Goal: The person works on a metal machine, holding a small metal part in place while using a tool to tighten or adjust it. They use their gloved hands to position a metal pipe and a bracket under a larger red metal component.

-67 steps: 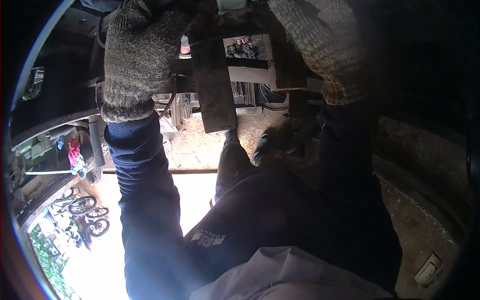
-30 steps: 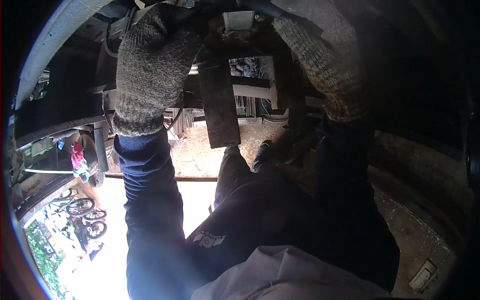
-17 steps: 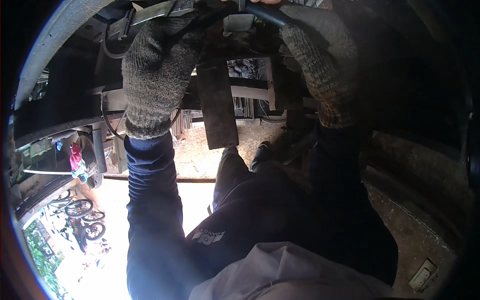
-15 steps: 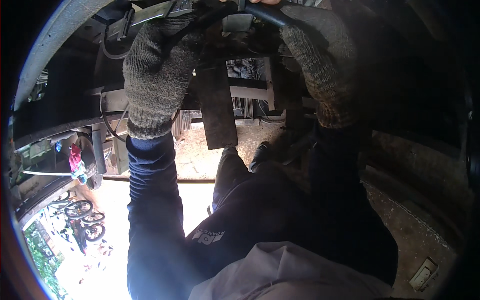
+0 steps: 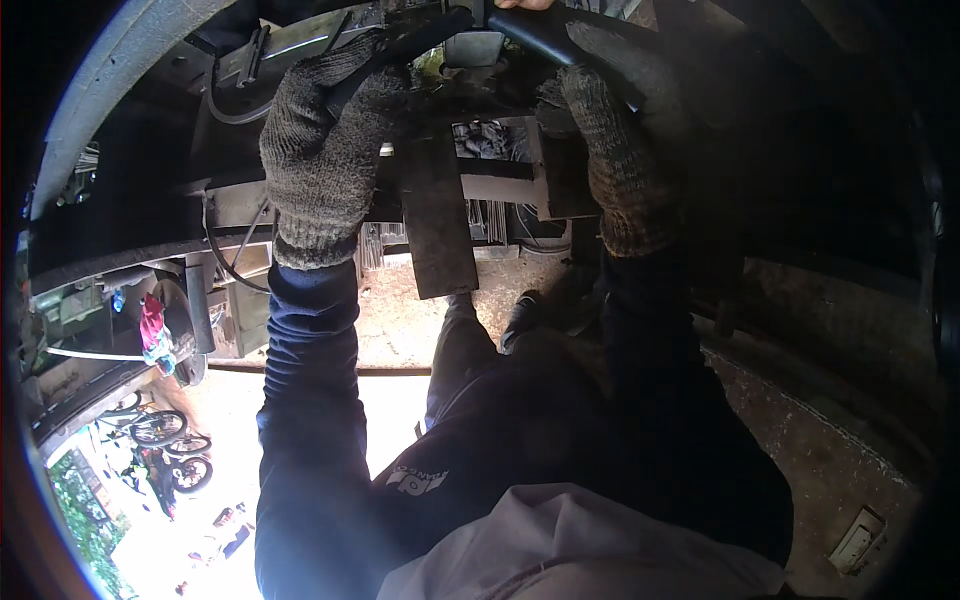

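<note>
Both of my hands wear grey knitted gloves and reach up to the top of the view. My left hand (image 5: 325, 150) is closed round a dark tube-like bar (image 5: 425, 38) that slants up toward the middle. My right hand (image 5: 612, 145) holds a second black bar (image 5: 540, 38), which lies between its thumb and fingers; those fingers are partly lost in shadow. The inner ends of the bars come close to a grey metal block (image 5: 473, 47). Bare fingers of another person (image 5: 525, 3) show at the top edge, by the right bar.
A dark flat board (image 5: 437, 215) hangs below my hands, before a metal frame (image 5: 500, 188). A pink cloth (image 5: 152, 325) hangs at the left. Bicycles (image 5: 165, 435) stand outside in bright light. A small pale box (image 5: 857, 540) lies on the floor at lower right.
My right hand has shifted left and slightly down, and more of its black bar shows. My left hand has moved a little to the right, staying on its bar.
</note>
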### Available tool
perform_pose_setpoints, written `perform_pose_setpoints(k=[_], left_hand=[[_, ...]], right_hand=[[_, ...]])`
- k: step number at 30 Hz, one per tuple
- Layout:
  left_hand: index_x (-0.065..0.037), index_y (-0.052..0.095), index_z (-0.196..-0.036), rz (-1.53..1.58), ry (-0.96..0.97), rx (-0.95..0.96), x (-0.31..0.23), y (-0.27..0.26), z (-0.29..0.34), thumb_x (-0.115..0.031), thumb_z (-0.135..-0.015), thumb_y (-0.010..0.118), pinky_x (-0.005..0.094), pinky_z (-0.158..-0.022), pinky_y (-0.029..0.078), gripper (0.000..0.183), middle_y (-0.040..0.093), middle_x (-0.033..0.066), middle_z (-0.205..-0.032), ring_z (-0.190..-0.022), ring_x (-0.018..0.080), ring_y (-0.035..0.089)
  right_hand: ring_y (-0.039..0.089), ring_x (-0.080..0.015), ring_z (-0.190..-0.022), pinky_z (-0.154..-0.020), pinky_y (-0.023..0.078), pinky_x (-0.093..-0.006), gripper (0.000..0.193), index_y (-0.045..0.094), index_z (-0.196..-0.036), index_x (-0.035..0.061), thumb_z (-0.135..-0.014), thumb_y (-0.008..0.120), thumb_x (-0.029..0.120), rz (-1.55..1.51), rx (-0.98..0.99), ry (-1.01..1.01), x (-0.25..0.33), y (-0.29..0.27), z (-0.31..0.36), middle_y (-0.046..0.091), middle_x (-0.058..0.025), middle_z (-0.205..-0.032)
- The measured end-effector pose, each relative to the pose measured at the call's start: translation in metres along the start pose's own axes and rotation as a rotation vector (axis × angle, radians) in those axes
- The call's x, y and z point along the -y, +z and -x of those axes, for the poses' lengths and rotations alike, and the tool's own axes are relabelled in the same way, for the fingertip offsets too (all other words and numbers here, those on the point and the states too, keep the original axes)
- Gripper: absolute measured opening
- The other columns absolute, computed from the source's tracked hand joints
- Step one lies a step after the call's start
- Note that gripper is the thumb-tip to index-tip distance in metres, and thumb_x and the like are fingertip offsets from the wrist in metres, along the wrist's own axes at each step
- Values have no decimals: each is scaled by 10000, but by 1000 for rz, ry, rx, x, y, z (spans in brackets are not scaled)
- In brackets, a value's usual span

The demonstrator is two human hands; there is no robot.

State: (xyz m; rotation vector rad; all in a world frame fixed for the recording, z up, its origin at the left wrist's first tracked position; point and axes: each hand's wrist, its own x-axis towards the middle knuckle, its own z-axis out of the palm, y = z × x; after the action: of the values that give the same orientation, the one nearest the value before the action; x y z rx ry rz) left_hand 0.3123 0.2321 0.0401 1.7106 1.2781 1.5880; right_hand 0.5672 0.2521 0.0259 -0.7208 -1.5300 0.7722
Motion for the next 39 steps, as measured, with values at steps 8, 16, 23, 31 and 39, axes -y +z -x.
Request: perform_pose_setpoints(k=[8,16,23,31,39], left_hand=[[-27,730,-1191,-73,-25,108,-16,-13,-15,-207,-936,785,300,-876,553,317,763,87,-1095,-963,142,713],[-7,703,-1209,77,-77,89,3,-18,-11,-181,-943,777,298,-837,571,326,758,98,-1098,-926,150,730],[-9,699,-1220,51,-13,36,2,-12,-11,-211,-938,785,278,-797,571,357,759,92,-1067,-890,134,726],[-73,722,-1229,-114,-7,56,4,-15,-11,-277,-922,794,281,-726,542,376,751,49,-969,-791,111,686],[-63,722,-1207,-59,23,43,8,-12,-9,-286,-924,795,273,-724,529,367,748,52,-929,-759,105,670]], right_hand=[[661,-267,-1190,-991,579,-375,380,613,-1307,36,-958,745,114,-137,29,67,3,-1,-1,661,-166,-1276],[665,-142,-1024,-915,549,-278,367,642,-1296,1,-959,732,114,-127,-99,-26,-1,9,1,676,-95,-1220],[650,-276,-1201,-996,581,-380,383,609,-1309,47,-954,745,96,-5,-50,-49,8,6,0,648,-174,-1292],[651,-238,-1158,-944,594,-344,384,598,-1319,27,-961,729,78,-82,-20,-66,-3,7,-4,638,-147,-1294],[667,-171,-1088,-924,568,-288,369,617,-1311,-4,-965,721,71,-204,-30,-88,-3,14,-5,661,-102,-1254]])
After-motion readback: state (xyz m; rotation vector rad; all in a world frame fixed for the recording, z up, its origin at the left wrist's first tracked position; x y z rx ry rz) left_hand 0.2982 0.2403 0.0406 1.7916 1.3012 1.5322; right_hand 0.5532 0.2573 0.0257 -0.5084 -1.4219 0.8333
